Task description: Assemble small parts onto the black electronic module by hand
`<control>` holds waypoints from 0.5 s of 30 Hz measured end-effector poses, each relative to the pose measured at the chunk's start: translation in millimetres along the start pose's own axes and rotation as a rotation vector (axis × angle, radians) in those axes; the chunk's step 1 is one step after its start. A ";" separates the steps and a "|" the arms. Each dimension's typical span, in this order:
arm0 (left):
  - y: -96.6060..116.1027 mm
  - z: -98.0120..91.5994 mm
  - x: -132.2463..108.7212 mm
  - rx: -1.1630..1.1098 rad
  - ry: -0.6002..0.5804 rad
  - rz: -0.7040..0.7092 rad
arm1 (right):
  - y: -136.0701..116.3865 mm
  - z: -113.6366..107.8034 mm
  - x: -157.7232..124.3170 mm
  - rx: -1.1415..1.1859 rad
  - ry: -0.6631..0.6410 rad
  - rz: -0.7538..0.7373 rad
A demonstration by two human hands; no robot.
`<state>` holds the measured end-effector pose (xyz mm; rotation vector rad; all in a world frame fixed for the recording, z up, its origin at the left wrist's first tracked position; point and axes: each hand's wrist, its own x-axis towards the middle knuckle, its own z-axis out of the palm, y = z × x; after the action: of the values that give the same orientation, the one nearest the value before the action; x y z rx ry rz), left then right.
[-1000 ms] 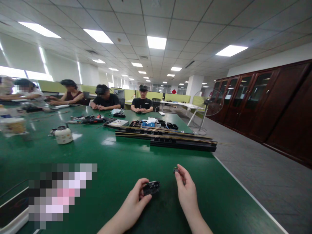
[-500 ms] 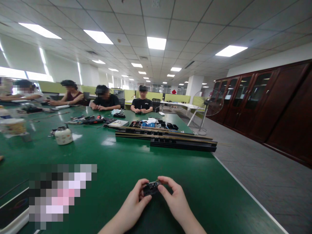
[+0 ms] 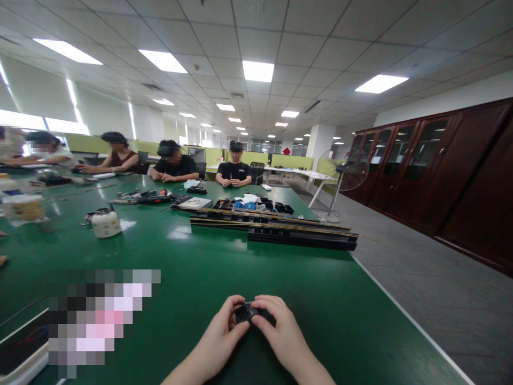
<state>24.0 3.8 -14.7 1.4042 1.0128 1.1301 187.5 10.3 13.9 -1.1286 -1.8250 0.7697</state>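
My left hand [image 3: 222, 337] and my right hand [image 3: 276, 334] meet just above the green table [image 3: 192, 267] near its front edge. Between their fingertips sits a small black part [image 3: 242, 312], mostly covered by fingers. The left hand's thumb and fingers curl round its left side. The right hand's fingers press on it from the right and top. What kind of part it is cannot be made out.
Long black rails [image 3: 276, 231] lie across the table's middle, with boxes of small parts [image 3: 248, 204] behind them. A white jar [image 3: 106, 223] stands at left. Several seated people [image 3: 174, 162] work at the far end. A standing fan [image 3: 340, 179] and dark cabinets [image 3: 433, 166] are at right.
My right hand, which held a tiny piece apart one second ago, has come left onto the black part, and both hands have closed over it and sunk slightly.
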 end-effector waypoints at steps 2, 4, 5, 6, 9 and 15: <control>0.1 0.3 -0.1 -0.011 0.000 -0.002 | 0.7 -0.7 0.1 -0.029 -0.026 0.007; 0.4 0.3 -0.1 -0.019 0.001 -0.004 | 0.7 -1.9 -0.1 -0.030 -0.036 0.012; 0.6 0.4 0.0 -0.021 0.004 -0.005 | 0.5 -2.6 -0.2 -0.027 -0.038 0.015; 0.9 0.4 0.0 -0.024 0.005 -0.008 | 0.4 -3.1 -0.4 -0.022 -0.040 0.019; 2.1 0.4 0.1 -0.051 0.007 -0.018 | 0.1 -4.2 -0.9 0.004 -0.046 0.033; 5.6 0.1 0.8 -0.137 0.026 -0.033 | 1.2 -2.5 -1.9 0.088 -0.041 0.070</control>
<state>24.3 3.9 -9.1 1.2629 0.9556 1.1739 190.7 9.2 13.4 -1.1324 -1.7749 0.9115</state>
